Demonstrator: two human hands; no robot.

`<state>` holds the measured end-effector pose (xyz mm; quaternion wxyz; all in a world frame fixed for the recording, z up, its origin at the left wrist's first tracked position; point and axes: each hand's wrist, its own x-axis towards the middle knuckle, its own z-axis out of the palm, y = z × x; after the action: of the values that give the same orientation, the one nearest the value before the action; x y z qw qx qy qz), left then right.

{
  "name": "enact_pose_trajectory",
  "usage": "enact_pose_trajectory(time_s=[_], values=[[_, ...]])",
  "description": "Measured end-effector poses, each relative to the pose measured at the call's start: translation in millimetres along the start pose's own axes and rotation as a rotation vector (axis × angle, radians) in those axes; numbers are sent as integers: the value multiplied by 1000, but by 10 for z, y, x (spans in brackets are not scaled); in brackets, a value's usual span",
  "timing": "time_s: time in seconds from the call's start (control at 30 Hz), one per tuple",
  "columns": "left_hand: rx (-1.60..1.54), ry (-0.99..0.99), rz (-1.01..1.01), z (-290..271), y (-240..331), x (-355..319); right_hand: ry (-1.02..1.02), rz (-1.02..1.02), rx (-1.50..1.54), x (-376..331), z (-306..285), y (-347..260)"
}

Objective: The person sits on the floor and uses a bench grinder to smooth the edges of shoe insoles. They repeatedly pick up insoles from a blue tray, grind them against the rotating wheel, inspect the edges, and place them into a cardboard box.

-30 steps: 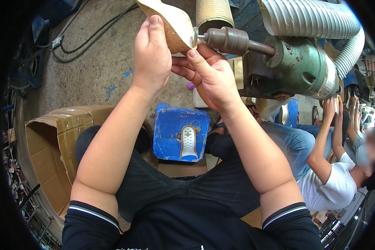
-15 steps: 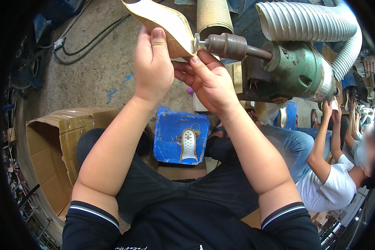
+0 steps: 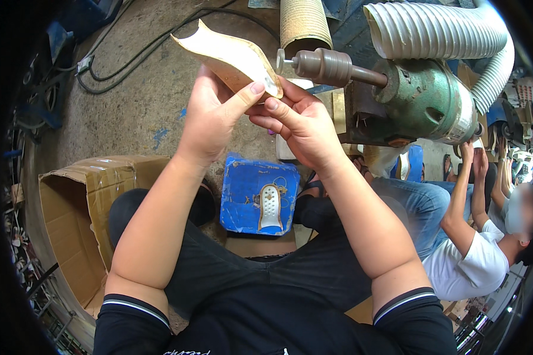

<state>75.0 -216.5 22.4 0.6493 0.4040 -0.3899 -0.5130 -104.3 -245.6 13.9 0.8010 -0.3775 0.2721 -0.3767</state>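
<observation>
A curved, shell-like piece (image 3: 231, 56), white inside with a tan rim and back, is raised in front of me, and both hands grip it. My left hand (image 3: 207, 121) is closed on its lower left side, thumb over the near end. My right hand (image 3: 305, 121) pinches the pointed near end, thumb in front and fingers behind. Just right of that end, apart from it, is a small grinding wheel (image 3: 280, 61) on a brown stepped spindle (image 3: 323, 66). The spindle comes out of a green motor (image 3: 423, 97).
Below my hands, a blue box (image 3: 236, 207) bears a white perforated piece (image 3: 270, 207) with a tan edge. An open cardboard box (image 3: 71, 219) stands left. Ducts (image 3: 305, 26) (image 3: 435, 35) surround the machine. A co-worker (image 3: 468, 266) sits right. Black cable (image 3: 118, 86) lies on the floor.
The curved piece has come down and away from the grinding wheel, and its tilt has changed. My left thumb has slid to its near end; my right hand has dropped slightly.
</observation>
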Motion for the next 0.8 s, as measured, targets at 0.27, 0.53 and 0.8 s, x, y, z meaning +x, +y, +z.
enact_pose_trajectory(time_s=[0.27,0.53,0.8], values=[[101,-159,-99,-209,145,163,105,-7,-15,7,7,-5],[100,-174,-56,-209,168,221,152,-71,-60,63,44,30],[139,-141,-46,-180,199,225,153,-125,-38,118,49,55]])
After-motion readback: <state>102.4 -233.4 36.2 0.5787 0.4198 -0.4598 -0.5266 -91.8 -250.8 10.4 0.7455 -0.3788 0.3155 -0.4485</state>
